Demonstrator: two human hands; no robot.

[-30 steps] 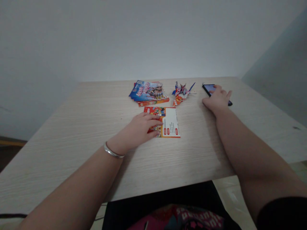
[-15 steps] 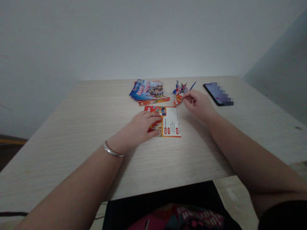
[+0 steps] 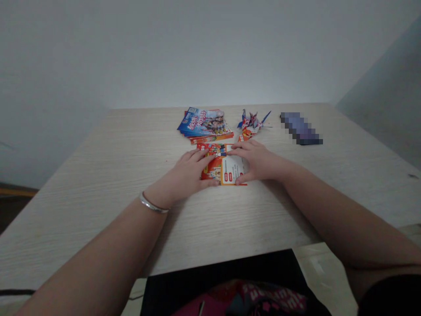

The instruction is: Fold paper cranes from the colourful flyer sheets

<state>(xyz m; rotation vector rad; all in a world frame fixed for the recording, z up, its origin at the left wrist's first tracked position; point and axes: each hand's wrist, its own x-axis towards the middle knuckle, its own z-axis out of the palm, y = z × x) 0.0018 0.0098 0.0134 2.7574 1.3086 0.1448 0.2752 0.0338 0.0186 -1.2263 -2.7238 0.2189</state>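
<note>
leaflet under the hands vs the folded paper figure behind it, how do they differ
The leaflet lies flat on the table; the folded paper figure stands up in points. The left hand and right hand rest on the leaflet; the figure has no hand on it. Both are colourful printed paper.

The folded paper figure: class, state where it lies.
Head view: the folded paper figure lies right of centre, between the leaflet stack and the blurred flat object, just beyond the right hand.
</note>
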